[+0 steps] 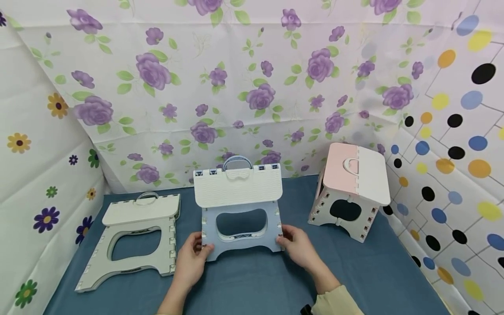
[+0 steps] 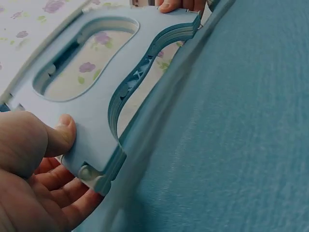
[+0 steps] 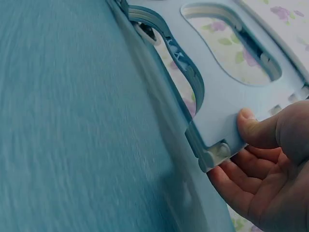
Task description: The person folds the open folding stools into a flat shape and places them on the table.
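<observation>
A folded step stool (image 1: 238, 192) with a white top flap and light blue leg panel stands upright in the middle of the blue cloth. Its small carrying handle (image 1: 237, 158) arches above the top edge. My left hand (image 1: 190, 262) grips the lower left side of the panel; in the left wrist view the thumb (image 2: 65, 131) presses the front face while the fingers curl behind. On the opposite side, my right hand (image 1: 298, 247) pinches the lower right edge the same way, its thumb (image 3: 248, 123) in front and fingers underneath.
To the left lies a pale folded stool (image 1: 138, 214) with its own handle. An unfolded pink and white stool (image 1: 372, 177) stands at the right. Blue cloth (image 1: 252, 284) covers the table, and a flowered curtain (image 1: 177, 109) hangs behind; a dotted sheet (image 1: 453, 175) borders the right.
</observation>
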Demonstrator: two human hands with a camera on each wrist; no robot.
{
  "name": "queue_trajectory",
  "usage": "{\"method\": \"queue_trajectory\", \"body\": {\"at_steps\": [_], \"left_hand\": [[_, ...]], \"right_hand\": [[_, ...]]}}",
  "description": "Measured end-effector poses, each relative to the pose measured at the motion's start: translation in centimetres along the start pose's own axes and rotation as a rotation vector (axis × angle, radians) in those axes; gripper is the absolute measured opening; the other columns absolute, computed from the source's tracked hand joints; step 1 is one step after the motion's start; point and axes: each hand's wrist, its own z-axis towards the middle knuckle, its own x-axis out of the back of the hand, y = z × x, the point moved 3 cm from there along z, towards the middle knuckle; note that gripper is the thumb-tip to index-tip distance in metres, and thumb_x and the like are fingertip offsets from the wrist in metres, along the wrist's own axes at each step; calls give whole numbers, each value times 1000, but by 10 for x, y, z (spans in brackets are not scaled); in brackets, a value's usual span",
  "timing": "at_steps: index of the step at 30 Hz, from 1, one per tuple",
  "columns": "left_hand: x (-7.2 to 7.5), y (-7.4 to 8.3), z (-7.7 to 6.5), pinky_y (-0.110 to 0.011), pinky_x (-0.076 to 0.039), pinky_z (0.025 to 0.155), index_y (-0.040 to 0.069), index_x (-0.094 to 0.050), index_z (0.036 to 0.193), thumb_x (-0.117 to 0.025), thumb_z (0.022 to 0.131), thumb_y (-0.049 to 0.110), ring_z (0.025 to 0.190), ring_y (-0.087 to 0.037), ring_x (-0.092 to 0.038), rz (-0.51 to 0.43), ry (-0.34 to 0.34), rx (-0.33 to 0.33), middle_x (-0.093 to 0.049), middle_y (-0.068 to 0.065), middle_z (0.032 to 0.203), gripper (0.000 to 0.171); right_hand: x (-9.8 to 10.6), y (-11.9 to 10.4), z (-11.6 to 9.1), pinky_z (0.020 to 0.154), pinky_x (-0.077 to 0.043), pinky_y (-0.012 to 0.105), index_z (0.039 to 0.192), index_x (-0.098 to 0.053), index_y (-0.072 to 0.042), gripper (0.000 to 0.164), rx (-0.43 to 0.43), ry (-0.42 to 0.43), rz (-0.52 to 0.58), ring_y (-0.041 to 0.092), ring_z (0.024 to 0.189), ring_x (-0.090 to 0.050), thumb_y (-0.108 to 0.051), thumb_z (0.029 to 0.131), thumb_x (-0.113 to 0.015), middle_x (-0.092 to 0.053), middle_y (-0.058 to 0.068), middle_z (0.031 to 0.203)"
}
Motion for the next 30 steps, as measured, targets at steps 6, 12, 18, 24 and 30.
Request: {"method": "queue_trajectory", "body": {"at_steps": [6,12,18,24,30], "left_hand": [[12,2,-2,-29,-50,76,-6,-59,138,-70,106,11,93,-22,-61,6,5,45,-71,-17,116,38],[21,-1,-1,-30,-48,72,-11,-56,141,-65,109,17,91,-22,-61,40,-13,110,-70,-21,117,43],[28,2,-2,-31,-49,73,-14,-51,147,-64,110,16,93,-25,-62,79,-16,133,-68,-24,119,50],[35,6,-5,-46,-51,84,-15,-45,153,-61,111,14,99,-33,-64,174,-10,107,-65,-29,122,54],[36,8,-6,-61,-49,102,-15,-41,156,-59,112,15,121,-47,-63,216,-37,106,-59,-37,138,56]], "right_hand": [[-9,-9,-2,86,-54,37,138,-67,3,35,-10,-63,35,19,101,-65,-19,111,-62,-72,8,118],[-18,-12,-2,83,-51,39,130,-70,4,35,-38,-120,63,21,96,-61,-24,112,-60,-70,8,111],[-26,-14,0,79,-49,38,129,-71,2,35,-56,-132,87,20,90,-59,-27,112,-60,-69,6,104],[-33,-16,6,66,-42,35,117,-75,-2,33,-62,-146,93,18,72,-51,-31,113,-59,-57,2,82],[-38,-12,9,64,-41,35,109,-74,-3,34,-81,-160,95,17,68,-47,-32,113,-58,-51,1,76]]}}
